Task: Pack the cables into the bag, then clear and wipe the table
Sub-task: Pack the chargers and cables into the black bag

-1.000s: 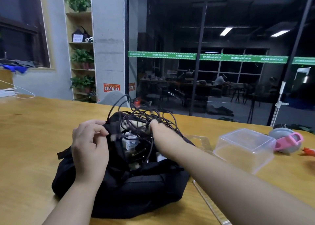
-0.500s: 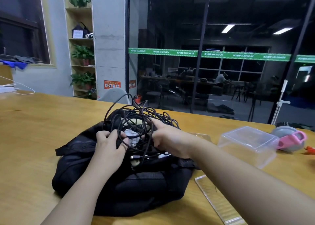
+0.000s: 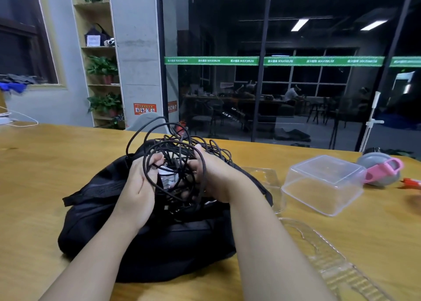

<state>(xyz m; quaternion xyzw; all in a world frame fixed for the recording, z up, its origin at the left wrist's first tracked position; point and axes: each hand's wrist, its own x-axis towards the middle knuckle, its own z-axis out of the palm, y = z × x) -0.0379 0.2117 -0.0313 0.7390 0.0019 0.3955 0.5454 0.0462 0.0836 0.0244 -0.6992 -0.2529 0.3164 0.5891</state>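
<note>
Cables, a thin black tangled bundle of loops (image 3: 175,161), sit bunched over the open mouth of the soft black fabric bag (image 3: 145,239) on the wooden table (image 3: 45,164). Left hand (image 3: 139,186) and right hand (image 3: 214,177) both curl into the tangle, gripping strands. Right of the bag stands an upturned clear plastic container (image 3: 323,182).

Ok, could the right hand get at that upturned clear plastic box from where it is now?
Probably yes, but not at once. The right hand grips the tangled cables over the bag and must let go first. The clear box sits to its right, with bare table around it.
</note>
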